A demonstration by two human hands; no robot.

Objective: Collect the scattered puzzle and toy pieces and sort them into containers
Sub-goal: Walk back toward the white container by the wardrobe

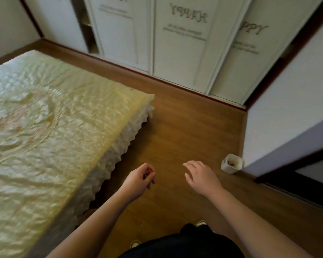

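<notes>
Head view: small white cup sits on floor right of spread, empty right hand, nearer than loosely curled left hand.

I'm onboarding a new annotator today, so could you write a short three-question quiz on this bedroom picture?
1. True or false: the small white rounded plastic container stands on top of the bed with the pale yellow quilted cover.
2. Multiple choice: which hand is nearer that container? A) the left hand B) the right hand
3. Short answer: how do the fingers of the two hands differ?

Key
1. False: it stands on the brown wooden floor, beside the white wall corner.
2. B
3. The left hand's fingers are curled inward in a loose grip, whether around anything cannot be told; the right hand's are spread open and hold nothing.
</notes>
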